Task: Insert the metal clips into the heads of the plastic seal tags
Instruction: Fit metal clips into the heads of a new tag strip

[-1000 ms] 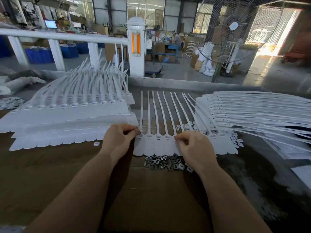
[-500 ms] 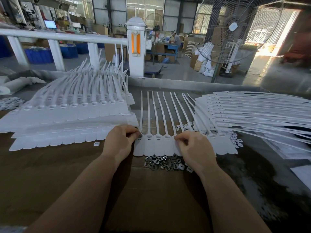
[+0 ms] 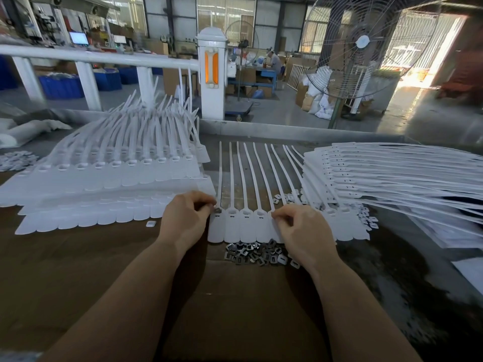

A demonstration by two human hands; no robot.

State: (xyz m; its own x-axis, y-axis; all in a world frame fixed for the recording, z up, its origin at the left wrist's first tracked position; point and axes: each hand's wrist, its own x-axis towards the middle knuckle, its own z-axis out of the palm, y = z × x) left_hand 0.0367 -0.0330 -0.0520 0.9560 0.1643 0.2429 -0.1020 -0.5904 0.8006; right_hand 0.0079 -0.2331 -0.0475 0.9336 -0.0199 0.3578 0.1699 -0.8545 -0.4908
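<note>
A heap of metal clips (image 3: 257, 253) lies nearest me; just beyond, my left hand (image 3: 187, 218) pinches one clip (image 3: 217, 210) at a tag head in the row of seal tags (image 3: 239, 226), my right hand (image 3: 300, 228) curled on another; tag stacks (image 3: 109, 173) flank both sides, fan (image 3: 363, 45) behind

A row of white plastic seal tags (image 3: 241, 226) lies flat, heads side by side, thin tails fanning away. One dark metal clip (image 3: 217, 210) sits at the leftmost tag's head. Loose metal clips (image 3: 254, 253) are heaped just beside the row's rounded ends.
</note>
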